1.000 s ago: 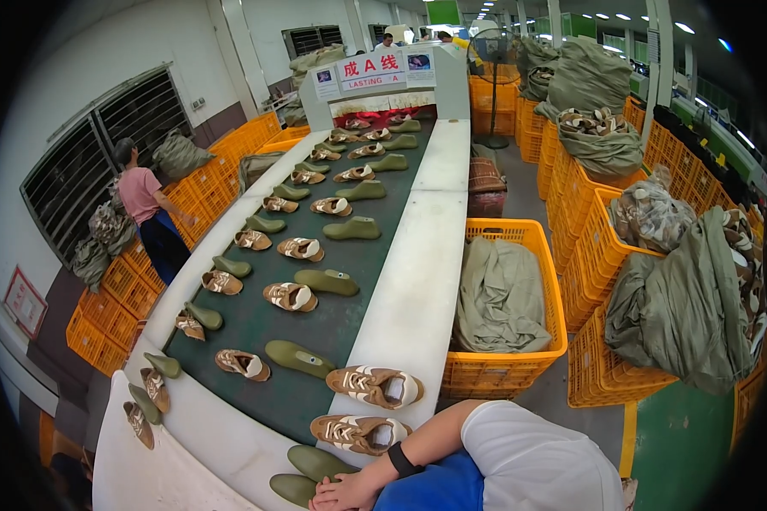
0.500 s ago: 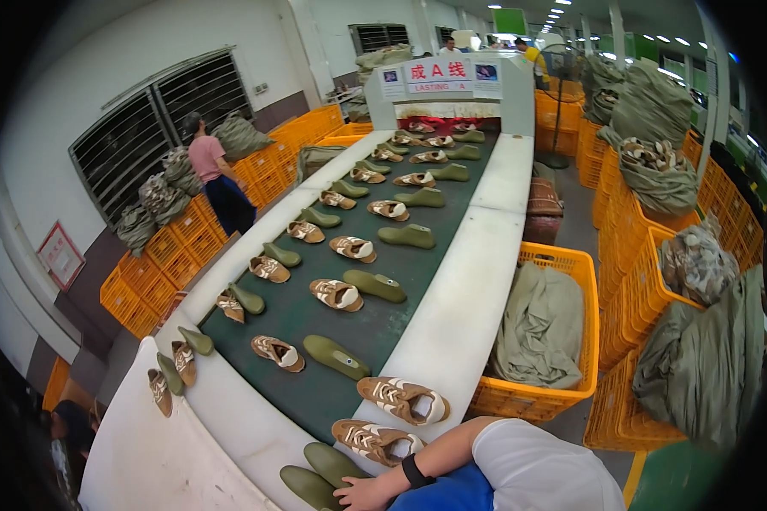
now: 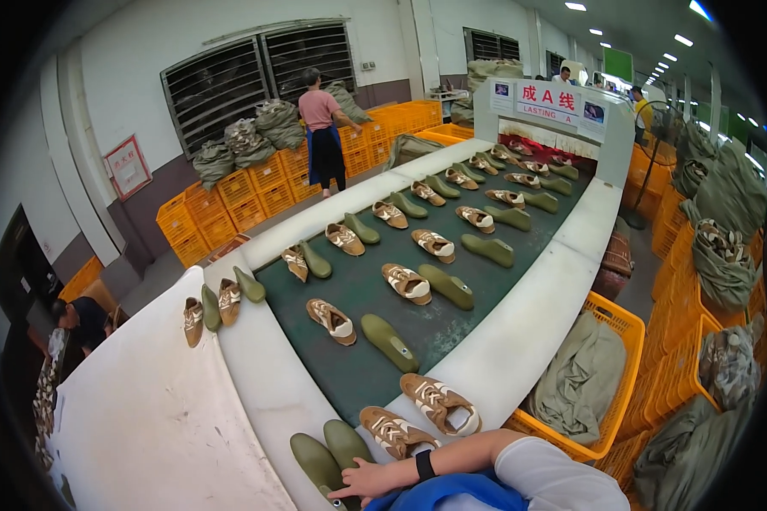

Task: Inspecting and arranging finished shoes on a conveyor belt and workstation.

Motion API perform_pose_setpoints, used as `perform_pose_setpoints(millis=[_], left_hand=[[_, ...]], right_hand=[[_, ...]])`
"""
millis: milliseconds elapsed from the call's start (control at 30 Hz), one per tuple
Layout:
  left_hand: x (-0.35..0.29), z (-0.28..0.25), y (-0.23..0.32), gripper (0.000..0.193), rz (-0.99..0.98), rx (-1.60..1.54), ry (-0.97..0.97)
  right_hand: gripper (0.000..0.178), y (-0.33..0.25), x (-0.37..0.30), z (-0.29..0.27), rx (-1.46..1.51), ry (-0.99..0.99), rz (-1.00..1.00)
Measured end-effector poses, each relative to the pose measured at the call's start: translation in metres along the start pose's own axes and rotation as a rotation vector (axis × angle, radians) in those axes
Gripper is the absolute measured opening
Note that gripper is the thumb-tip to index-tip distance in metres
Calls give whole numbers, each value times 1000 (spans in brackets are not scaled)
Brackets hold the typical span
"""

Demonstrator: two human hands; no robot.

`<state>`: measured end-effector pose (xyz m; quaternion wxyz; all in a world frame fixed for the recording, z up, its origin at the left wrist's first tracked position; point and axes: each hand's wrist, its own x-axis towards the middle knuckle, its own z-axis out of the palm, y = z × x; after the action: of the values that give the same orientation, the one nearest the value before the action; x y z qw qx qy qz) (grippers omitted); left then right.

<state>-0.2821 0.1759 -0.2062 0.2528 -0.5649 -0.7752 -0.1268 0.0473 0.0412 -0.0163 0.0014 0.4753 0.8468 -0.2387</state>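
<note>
My right hand (image 3: 366, 482) reaches in from the lower right, a black band round its wrist. Its fingers are outstretched and touch the near ends of two olive-green shoe lasts (image 3: 314, 460), which lie side by side on the white ledge. Just right of these lasts, two brown-and-white sneakers (image 3: 439, 403) stand close together, the nearer one partly behind my forearm. My left hand is out of view. On the dark green conveyor belt (image 3: 362, 379), more brown sneakers (image 3: 331, 321) and green lasts (image 3: 389, 342) lie in rows.
A second group of sneakers and lasts (image 3: 210, 307) sits on the left ledge. An orange crate (image 3: 626, 341) with grey-green cloth stands right of the belt, beside stacked crates (image 3: 673, 341). Beyond the belt's left side, a person in a pink shirt (image 3: 320, 111) stands by crates. Another person (image 3: 85, 322) bends at far left.
The view has swung left, so the belt appears farther right. My right hand remains at the lasts, its fingers shifted slightly. The person in pink now stands with an arm stretched toward the crates.
</note>
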Motion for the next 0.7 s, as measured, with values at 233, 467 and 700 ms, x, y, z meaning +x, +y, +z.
perform_pose_setpoints(millis=[233,467,700], left_hand=[[5,-10,4,44,-41,5,-12],[11,-33,6,45,-20,-44,-123],[14,-28,5,39,-7,-25,21]], right_hand=[[80,5,17,-5,-22,-59,34],[86,5,18,-14,87,-135,59],[86,0,22,-21,138,-155,92]])
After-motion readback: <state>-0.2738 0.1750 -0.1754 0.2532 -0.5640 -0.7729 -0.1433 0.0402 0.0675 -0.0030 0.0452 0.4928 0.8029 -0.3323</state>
